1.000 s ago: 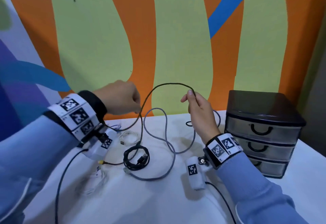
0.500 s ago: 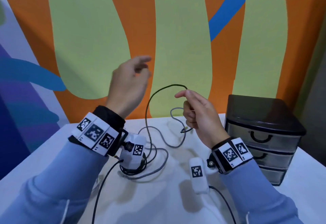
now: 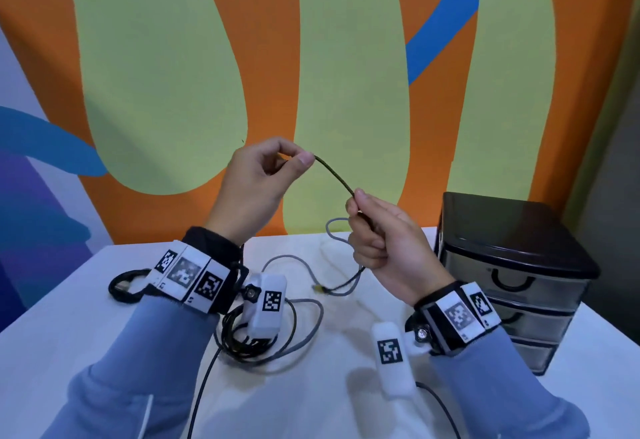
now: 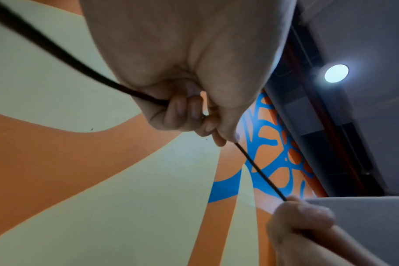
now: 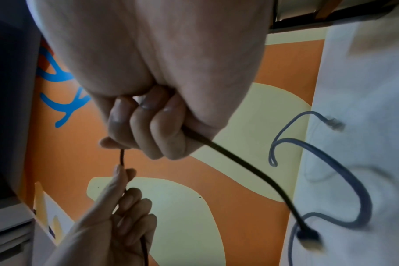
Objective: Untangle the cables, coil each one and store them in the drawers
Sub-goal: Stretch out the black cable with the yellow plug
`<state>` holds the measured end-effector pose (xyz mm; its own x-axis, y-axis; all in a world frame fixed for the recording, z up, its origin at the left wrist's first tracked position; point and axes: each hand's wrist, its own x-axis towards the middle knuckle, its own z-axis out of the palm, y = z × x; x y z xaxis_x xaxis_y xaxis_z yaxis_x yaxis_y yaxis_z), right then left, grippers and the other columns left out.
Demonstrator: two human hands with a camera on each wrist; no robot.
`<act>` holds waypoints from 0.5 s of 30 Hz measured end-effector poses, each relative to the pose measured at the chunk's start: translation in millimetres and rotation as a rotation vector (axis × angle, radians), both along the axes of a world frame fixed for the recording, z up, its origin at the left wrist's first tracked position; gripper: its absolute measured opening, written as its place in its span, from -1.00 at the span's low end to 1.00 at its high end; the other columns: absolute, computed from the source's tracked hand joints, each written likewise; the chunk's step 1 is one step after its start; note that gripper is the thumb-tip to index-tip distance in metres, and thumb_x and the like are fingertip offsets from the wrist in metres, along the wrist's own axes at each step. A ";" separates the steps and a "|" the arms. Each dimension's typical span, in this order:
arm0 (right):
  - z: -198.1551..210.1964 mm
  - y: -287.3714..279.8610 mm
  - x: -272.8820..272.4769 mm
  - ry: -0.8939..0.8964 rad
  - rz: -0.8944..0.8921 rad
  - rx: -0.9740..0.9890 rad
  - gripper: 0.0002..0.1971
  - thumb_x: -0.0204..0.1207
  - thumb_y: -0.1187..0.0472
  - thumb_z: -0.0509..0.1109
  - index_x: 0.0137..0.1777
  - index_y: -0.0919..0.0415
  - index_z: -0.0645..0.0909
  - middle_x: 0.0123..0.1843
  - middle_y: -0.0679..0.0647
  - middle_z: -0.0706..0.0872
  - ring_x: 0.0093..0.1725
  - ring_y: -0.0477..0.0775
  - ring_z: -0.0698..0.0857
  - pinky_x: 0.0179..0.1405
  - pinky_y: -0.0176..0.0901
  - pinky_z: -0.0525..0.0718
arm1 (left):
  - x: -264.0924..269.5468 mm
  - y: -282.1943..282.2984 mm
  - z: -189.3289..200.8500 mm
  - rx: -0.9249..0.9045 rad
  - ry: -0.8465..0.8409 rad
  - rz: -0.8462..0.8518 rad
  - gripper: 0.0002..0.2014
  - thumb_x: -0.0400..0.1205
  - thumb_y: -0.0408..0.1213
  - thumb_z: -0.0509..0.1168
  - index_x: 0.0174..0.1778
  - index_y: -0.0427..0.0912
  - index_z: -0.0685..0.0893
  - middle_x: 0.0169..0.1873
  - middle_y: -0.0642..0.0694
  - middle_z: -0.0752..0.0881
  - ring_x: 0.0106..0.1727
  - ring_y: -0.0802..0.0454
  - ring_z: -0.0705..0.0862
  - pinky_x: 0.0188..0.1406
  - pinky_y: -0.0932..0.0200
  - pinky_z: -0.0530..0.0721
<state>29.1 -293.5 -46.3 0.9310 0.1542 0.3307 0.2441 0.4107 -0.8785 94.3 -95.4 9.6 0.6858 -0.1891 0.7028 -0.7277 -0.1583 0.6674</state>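
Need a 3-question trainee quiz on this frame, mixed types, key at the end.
1. True or false: both hands pinch the black braided cable.
2. Where is the grey cable? A) in a drawer B) on the table C) in the left hand
3. The drawers of the drawer unit are all ____.

Key: 1 true: the right hand holds it too. 2 B. 3 closed.

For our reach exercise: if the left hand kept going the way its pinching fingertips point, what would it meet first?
Probably the right hand: the left hand points along the short braided cable stretched between them. Depth is uncertain.
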 end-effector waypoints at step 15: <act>59.7 4.6 19.3 -0.115 -0.013 0.016 -0.68 0.83 0.06 0.20 0.21 0.25 0.72 -0.52 0.06 0.41 -0.68 -0.09 0.20 -0.71 -0.33 0.22 | 18.6 1.8 15.7 0.195 -0.120 0.177 -0.83 0.78 -0.01 0.42 0.04 0.07 0.90 -0.46 -0.08 0.58 -0.40 0.01 0.46 -0.36 0.06 0.39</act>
<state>48.4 -288.9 13.4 0.8889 0.1356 0.4376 0.3482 0.4208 -0.8377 112.9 -93.6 25.3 0.6346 -0.2135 0.7428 -0.7489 -0.4071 0.5229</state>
